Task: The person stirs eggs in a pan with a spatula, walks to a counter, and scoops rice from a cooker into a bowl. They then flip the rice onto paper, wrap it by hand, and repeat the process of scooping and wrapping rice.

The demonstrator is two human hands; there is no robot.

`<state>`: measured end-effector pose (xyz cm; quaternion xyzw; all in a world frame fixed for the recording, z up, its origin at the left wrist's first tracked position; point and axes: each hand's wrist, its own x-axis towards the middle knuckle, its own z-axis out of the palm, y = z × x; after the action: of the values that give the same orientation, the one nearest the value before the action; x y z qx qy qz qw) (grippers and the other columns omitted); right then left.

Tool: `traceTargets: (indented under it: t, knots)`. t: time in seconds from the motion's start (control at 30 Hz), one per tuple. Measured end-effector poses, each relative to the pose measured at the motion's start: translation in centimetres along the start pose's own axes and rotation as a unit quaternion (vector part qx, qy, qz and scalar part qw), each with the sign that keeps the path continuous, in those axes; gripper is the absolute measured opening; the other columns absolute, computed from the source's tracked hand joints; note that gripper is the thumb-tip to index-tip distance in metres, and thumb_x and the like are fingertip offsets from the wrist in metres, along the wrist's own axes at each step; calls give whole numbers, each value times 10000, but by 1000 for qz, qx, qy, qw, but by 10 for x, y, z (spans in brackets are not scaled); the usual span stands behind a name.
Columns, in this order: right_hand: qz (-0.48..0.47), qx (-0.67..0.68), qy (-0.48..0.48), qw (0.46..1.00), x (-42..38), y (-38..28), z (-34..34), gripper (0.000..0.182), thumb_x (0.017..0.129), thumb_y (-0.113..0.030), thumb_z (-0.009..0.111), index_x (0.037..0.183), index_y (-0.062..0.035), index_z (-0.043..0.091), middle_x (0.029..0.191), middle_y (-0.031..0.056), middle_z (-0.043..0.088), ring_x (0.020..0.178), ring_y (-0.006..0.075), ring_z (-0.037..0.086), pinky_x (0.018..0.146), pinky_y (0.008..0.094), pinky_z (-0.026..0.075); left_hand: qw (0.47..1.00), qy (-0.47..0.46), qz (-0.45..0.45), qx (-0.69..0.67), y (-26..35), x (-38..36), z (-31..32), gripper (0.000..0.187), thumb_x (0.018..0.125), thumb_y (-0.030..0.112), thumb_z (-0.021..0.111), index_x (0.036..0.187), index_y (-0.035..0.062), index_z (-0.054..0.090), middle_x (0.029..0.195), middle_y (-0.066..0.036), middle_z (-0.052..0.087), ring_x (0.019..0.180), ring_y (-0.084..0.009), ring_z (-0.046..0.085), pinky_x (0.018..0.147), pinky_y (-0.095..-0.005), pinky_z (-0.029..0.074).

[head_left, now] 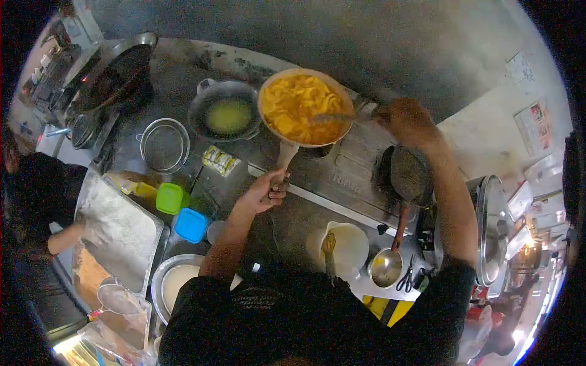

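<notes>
My left hand [267,191] is wrapped round the pale handle of a frying pan [287,157], which sits on the gas stove. Yellow-orange food in soft folded pieces, like scrambled egg [299,104], fills the pan. My right hand [408,122] grips a spatula [337,117], its blade lying over the food at the pan's right side; motion blurs it slightly. Left of the pan stands a dark wok [201,116] with yellowish liquid in it. Below my right hand a small dark pan [410,177] rests on the stove's right side.
A round sieve [165,146], a green-lidded box [171,198] and a blue-lidded box [190,225] stand left. A co-worker's hand [67,238] is beside a floury tray [122,226]. Near me are a white bowl [354,244] and a small metal pot [386,268]; a large steel pot [491,232] stands right.
</notes>
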<state>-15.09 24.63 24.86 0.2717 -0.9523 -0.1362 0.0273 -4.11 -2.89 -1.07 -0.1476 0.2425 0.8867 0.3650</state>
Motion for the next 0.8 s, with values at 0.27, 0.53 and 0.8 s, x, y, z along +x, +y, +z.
traceTargets:
  t: [0.27, 0.53, 0.8]
  knots:
    - [37, 20, 58, 997, -4, -59, 103, 243, 870, -211, 524, 1059, -115, 643, 879, 151, 659, 859, 332, 647, 748, 447, 525, 990, 48, 22, 130, -7, 4, 7, 302, 940, 412, 474, 984, 116, 432, 575, 48, 310, 440, -92, 321, 402, -269, 309]
    - [28, -25, -42, 998, -10, -30, 8, 266, 888, -235, 478, 1048, -93, 637, 810, 182, 640, 815, 346, 640, 730, 462, 520, 989, 55, 35, 135, -10, 14, 1, 305, 891, 451, 535, 907, 148, 494, 545, 37, 336, 402, -106, 348, 347, -276, 299]
    - [8, 21, -40, 999, -20, -87, 105, 184, 855, -131, 519, 990, -88, 636, 875, 164, 646, 849, 338, 642, 714, 462, 524, 977, 55, 31, 201, -8, 4, 19, 220, 927, 318, 516, 919, 125, 410, 571, 26, 373, 437, -115, 380, 390, -252, 325]
